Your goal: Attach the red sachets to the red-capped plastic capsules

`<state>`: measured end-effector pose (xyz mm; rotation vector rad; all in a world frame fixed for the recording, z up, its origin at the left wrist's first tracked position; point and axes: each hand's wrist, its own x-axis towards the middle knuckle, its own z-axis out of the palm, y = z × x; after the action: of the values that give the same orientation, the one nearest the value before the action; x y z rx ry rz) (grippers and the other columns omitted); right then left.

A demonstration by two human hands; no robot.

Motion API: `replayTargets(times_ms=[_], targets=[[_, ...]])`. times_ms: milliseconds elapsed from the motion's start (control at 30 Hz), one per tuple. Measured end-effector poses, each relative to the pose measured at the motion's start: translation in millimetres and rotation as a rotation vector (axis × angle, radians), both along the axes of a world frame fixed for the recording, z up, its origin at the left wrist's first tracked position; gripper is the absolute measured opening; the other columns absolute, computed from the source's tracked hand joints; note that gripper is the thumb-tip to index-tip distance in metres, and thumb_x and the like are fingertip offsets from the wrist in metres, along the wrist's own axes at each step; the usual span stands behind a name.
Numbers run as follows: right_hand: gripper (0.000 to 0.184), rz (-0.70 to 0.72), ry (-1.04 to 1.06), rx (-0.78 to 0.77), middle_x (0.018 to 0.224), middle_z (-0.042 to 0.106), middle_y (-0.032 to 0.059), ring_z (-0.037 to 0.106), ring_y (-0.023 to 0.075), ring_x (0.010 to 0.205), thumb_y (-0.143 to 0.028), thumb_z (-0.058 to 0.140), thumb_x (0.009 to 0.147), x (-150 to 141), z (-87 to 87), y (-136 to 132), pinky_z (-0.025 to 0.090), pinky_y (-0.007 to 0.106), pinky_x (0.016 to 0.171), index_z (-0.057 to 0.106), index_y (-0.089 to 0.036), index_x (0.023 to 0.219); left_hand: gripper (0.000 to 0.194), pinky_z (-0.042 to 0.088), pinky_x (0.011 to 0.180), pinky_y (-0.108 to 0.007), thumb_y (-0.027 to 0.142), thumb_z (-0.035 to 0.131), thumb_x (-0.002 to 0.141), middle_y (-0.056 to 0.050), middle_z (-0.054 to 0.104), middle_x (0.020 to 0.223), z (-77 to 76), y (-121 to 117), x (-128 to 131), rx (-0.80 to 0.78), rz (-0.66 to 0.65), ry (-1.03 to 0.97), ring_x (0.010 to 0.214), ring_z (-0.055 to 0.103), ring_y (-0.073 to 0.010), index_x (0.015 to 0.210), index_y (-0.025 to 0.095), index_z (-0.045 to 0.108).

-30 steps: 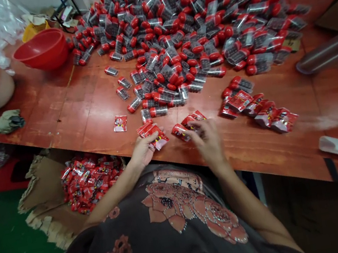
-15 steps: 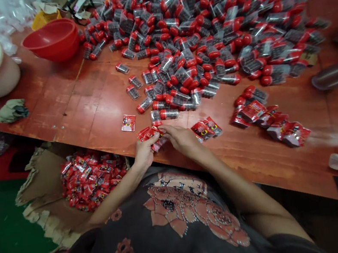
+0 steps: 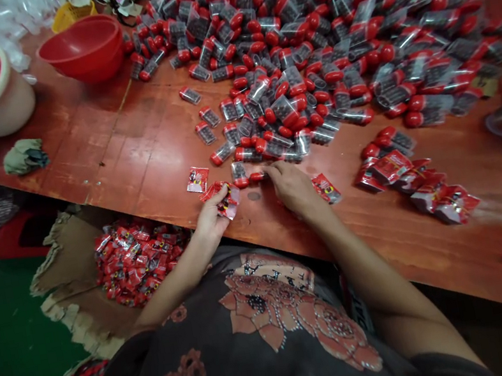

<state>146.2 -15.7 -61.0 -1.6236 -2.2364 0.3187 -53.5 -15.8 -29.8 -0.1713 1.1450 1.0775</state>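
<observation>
- Red foil sachets (image 3: 226, 200) are sitting bunched in the left hand (image 3: 210, 219), which is closing on them with the thumb across the top, seemingly to keep the small stack from slipping apart.
- The right hand (image 3: 292, 187) is curling its fingertips (image 3: 272, 172) down at a red-capped clear tube (image 3: 256, 176) just ahead of the grip; whether they are clamping it, I cannot tell.
- A single sachet (image 3: 326, 188) is lying just right of the right hand, and another sachet (image 3: 198, 179) is lying just ahead of the left hand, both within easy reach.
- A loose row of sachets (image 3: 417, 181) is lying well right of the hands, apparently kept apart from the tubes.
- A heap of capped tubes (image 3: 303, 42) is spreading across the red-stained wooden table (image 3: 128, 151) ahead of both hands.
- A cardboard carton (image 3: 69, 272) is standing below and left of the left hand, its torn flaps folding outward and leaving a mass of sachets (image 3: 140, 259) open to reach.
- A cream basin (image 3: 8, 75) of red caps and a red plastic bowl (image 3: 82, 56) are sitting far ahead and left of the grip.
</observation>
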Motion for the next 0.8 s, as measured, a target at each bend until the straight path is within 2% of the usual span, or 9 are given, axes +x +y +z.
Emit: replayTargets(times_ms=[100,167,233,367,533,800], targets=[[0.04,-0.073,0.326,-0.006,0.12,0.063,0.0145,0.059,0.0293,0.11,-0.022,0.043,0.096,-8,14.9,-26,0.05,0.047,0.093,0.055,-0.022,0.133,0.026,0.055,0.072,-0.029,0.006,0.068,0.079,-0.004,0.07,0.072,-0.8,2,1,-0.007,-0.002,-0.02,0.07,0.067,-0.0148,0.103,0.015,0.068],[0.042,-0.112,0.548,-0.041,0.117,0.065,0.0111,0.062,0.0275,0.107,-0.028,0.049,0.095,-17,26.3,-46,0.052,0.046,0.091,0.052,-0.028,0.137,0.022,0.055,0.071,-0.029,0.006,0.07,0.077,-0.004,0.07,0.073,-0.8,1,2,0.015,-0.02,-0.042,0.07,0.067,-0.0153,0.098,0.014,0.068],[0.044,-0.122,0.666,-0.082,0.11,0.066,0.0085,0.064,0.0257,0.1,-0.029,0.051,0.095,-24,34.6,-63,0.053,0.045,0.087,0.051,-0.032,0.139,0.015,0.054,0.069,-0.028,0.006,0.07,0.077,-0.004,0.07,0.072,0.2,1,6,0.03,-0.031,-0.051,0.067,0.066,-0.014,0.09,0.014,0.068],[0.047,-0.11,0.709,-0.074,0.099,0.063,0.0067,0.062,0.0228,0.091,-0.027,0.051,0.094,-31,37.1,-78,0.054,0.043,0.081,0.051,-0.034,0.14,0.008,0.054,0.071,-0.027,0.006,0.068,0.079,-0.004,0.07,0.072,3.6,-1,15,0.072,-0.056,-0.029,0.066,0.065,-0.0119,0.08,0.014,0.067],[0.047,-0.079,0.72,-0.083,0.092,0.059,0.0049,0.059,0.0212,0.085,-0.026,0.05,0.095,-29,33.5,-79,0.052,0.04,0.077,0.051,-0.036,0.14,0.014,0.053,0.072,-0.027,0.006,0.071,0.075,-0.003,0.072,0.075,5.7,-7,24,0.19,-0.068,0.016,0.067,0.065,-0.0115,0.086,0.015,0.072],[0.045,-0.089,0.766,-0.277,0.087,0.06,0.0045,0.058,0.0203,0.077,-0.033,0.051,0.093,-17,39.4,-84,0.051,0.037,0.069,0.056,-0.031,0.138,0.03,0.05,0.073,-0.027,0.004,0.077,0.066,-0.002,0.073,0.075,13.9,-19,29,0.331,-0.029,0.128,0.069,0.067,-0.0139,0.093,0.017,0.074]])
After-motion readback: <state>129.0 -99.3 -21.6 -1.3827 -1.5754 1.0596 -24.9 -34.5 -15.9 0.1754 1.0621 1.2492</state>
